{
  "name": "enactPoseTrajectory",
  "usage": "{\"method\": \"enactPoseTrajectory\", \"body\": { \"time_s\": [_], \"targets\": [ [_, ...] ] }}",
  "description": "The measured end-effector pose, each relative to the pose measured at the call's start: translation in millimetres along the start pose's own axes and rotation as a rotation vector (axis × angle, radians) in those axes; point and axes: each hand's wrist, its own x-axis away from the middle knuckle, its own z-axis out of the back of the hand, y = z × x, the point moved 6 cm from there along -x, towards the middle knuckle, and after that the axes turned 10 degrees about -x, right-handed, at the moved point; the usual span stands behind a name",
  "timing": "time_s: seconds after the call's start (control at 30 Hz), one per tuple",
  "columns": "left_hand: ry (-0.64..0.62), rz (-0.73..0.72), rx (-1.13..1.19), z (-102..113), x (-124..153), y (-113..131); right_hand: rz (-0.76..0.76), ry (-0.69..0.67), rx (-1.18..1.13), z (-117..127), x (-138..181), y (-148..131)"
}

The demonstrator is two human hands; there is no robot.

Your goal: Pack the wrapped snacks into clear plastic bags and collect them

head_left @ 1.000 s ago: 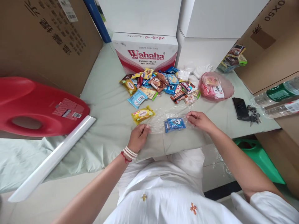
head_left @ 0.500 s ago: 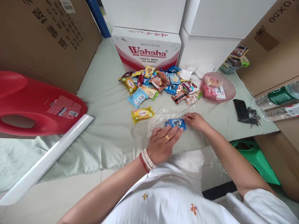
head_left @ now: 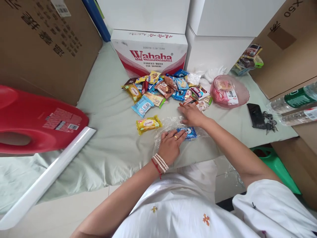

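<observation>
Under the fingers of my left hand (head_left: 170,145) lies a blue snack packet (head_left: 189,133), on a sheet of clear plastic bag (head_left: 166,125). That hand is flat, its fingers stretched over the packet's left part. My right hand (head_left: 192,115) reaches over the far side of the plastic, fingers extended toward the near edge of the snack pile. Its fingertips are beside a brown packet (head_left: 189,100); whether they touch it I cannot tell. A yellow snack packet (head_left: 148,124) rests just left of the plastic. Behind it spreads a pile of small wrapped snacks (head_left: 164,89).
A pink glass bowl (head_left: 244,96) holding packets stands right of the pile. Farther right are a black phone (head_left: 255,115), keys (head_left: 271,122) and plastic bottles (head_left: 297,100). A Wahaha carton (head_left: 151,53) backs the pile. At left are a red jug (head_left: 61,122) and a white strip (head_left: 49,175).
My right hand has left the blue packet's right side and moved away from me toward the pile, its fingers opening out. My left hand stays on the packet. The view has shifted slightly.
</observation>
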Motion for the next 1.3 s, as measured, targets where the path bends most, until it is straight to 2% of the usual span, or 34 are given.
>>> {"method": "enactPoseTrajectory", "body": {
  "time_s": [0.07,0.17,0.33,0.4,0.5,0.6,0.67,0.7,0.77,0.83,0.87,0.93,1.03,1.2,1.23,1.3],
  "targets": [
    [-0.003,-0.007,-0.006,-1,0,0,-0.038,-0.046,-0.028,-6,-11,1],
    [-0.013,-0.011,-0.009,-3,0,0,-0.018,-0.057,-0.152,2,-9,0],
    [-0.027,0.003,0.001,-2,-2,4,0.121,0.047,-0.199,28,35,-20],
    [-0.033,0.002,0.008,-1,-4,5,0.156,0.029,-0.186,20,59,-30],
    [-0.053,0.003,0.04,-3,-5,-1,0.198,-0.03,-0.249,-8,88,-39],
    [-0.052,-0.051,0.143,-4,0,-13,0.2,0.008,-0.371,-32,103,-38],
    [-0.014,-0.095,0.272,-1,5,-22,0.201,0.033,-0.434,-43,105,-36],
    [0.028,-0.073,0.334,3,7,-29,0.197,0.035,-0.45,-47,104,-35],
    [0.162,0.079,0.38,16,9,-46,0.171,0.021,-0.463,-50,102,-34],
    [0.299,0.244,0.29,31,8,-59,0.139,0.0,-0.47,-50,99,-33],
    [0.33,0.279,0.219,37,5,-62,0.13,-0.009,-0.473,-49,98,-34],
    [0.295,0.233,0.11,42,-5,-60,0.125,-0.018,-0.477,-47,97,-34],
    [0.16,0.076,0.077,36,-10,-61,0.118,-0.013,-0.493,-45,97,-33],
    [0.002,-0.147,0.133,20,30,-64,0.128,0.054,-0.56,-49,98,-28],
    [-0.005,-0.144,0.172,19,38,-64,0.145,0.074,-0.567,-50,98,-28],
    [0.06,0.0,0.249,21,46,-69,0.194,0.111,-0.577,-51,99,-29]
  ]
}}
